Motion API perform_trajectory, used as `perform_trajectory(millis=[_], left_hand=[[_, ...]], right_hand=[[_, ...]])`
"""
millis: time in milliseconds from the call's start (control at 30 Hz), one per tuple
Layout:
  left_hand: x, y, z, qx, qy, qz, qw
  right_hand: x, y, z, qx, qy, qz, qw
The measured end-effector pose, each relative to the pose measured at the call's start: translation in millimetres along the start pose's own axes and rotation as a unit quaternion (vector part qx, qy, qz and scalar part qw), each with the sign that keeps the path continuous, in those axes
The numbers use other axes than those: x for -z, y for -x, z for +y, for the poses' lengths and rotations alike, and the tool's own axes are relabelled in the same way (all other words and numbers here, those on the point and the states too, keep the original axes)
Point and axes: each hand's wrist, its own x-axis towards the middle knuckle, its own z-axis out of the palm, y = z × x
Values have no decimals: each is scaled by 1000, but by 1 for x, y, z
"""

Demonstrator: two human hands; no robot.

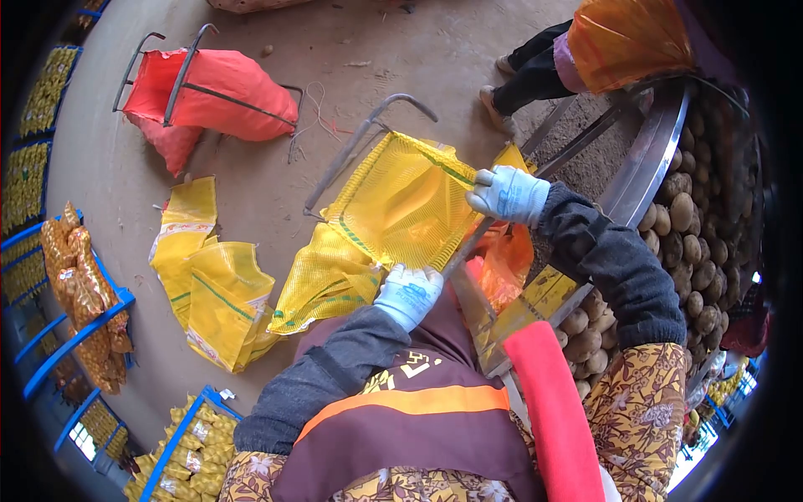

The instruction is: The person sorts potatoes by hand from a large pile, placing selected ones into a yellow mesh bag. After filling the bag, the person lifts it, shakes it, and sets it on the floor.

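Observation:
A yellow mesh bag hangs with its mouth spread over a bent metal bag frame in front of me. My left hand, in a white glove with blue print, is closed on the near edge of the bag's mouth. Gloved the same way, my right hand pinches the bag's right edge by the green stripe. Part of the bag droops to the left below my left hand. An orange mesh bag lies just under my right forearm, beside the metal sorting chute.
Potatoes fill a metal-edged table on the right. Flat yellow bags lie on the floor at left. A red bag sits in another frame further off. A co-worker stands at upper right. Blue racks hold filled sacks.

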Motion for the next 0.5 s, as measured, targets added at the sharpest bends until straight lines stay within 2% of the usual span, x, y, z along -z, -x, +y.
perform_trajectory(millis=[133, 233, 300, 500], left_hand=[[0, 0, -1, 6, -5, 10, 1000], [1, 1, -1, 11, 7, -16, 1000], [-2, 3, -1, 15, 12, -17, 1000], [-16, 13, -1, 19, -6, -19, 1000]], right_hand=[[0, -4, 2, 63, 27, 7, 998], [-3, -2, 1, 35, 25, 12, 999], [-1, 0, -4, -9, -2, -17, 1000], [-20, 4, 1, 0, -64, -6, 998]])
